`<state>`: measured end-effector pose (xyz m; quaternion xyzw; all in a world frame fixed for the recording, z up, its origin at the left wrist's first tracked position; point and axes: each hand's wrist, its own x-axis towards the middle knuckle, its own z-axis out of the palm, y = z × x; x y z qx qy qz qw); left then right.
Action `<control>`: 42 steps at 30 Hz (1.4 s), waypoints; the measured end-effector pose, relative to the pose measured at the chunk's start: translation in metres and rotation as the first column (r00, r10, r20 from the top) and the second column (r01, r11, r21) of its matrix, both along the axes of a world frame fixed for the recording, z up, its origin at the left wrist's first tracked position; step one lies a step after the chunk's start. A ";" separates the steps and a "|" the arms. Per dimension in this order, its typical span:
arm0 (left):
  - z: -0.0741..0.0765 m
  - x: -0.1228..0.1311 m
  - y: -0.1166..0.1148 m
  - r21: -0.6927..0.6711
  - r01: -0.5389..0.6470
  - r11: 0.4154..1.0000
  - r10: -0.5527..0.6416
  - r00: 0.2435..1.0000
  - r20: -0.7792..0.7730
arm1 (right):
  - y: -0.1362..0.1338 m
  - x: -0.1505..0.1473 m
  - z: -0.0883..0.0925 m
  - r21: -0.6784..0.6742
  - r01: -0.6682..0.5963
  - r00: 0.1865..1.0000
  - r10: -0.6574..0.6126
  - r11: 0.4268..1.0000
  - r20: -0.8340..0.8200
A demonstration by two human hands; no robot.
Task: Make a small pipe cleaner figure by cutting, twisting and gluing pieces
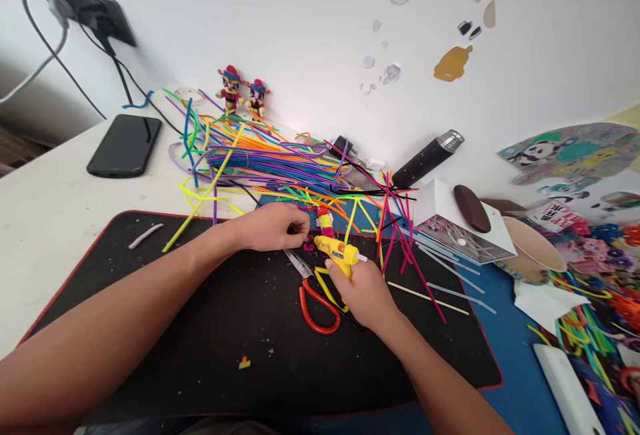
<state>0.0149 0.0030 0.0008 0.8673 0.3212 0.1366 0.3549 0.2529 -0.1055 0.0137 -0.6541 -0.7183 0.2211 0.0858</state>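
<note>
My right hand (367,292) is wrapped round a yellow hot glue gun (340,252), with a pale glue stick poking from its back end and its nozzle aimed left. Close to the nozzle, my left hand (275,225) has its fingers curled into a pinch; what they hold, if anything, is too small to make out. Small magenta curled pieces (309,244) lie just below those fingertips. A little red, yellow and magenta figure (325,220) is just beyond the nozzle. Scissors with red handles (320,315) rest on the black mat (200,335) below both hands.
Behind the hands spreads a heap of coloured pipe cleaners (270,158). Two small dolls (231,90) stand by the wall. A phone (125,145) lies at left. Toward the right are a black flask (427,158), a white box (463,222) and clear glue sticks (450,255).
</note>
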 end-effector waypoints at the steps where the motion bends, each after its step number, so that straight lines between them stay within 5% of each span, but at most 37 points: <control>1: 0.000 0.000 0.000 -0.001 -0.001 1.000 0.001 1.000 0.002 | 0.000 0.000 0.000 0.000 -0.001 1.000 0.001 1.000 0.002; 42: -0.002 0.000 0.001 -0.024 0.002 1.000 -0.002 1.000 0.006 | -0.003 0.004 -0.003 -0.015 -0.001 1.000 0.001 1.000 -0.030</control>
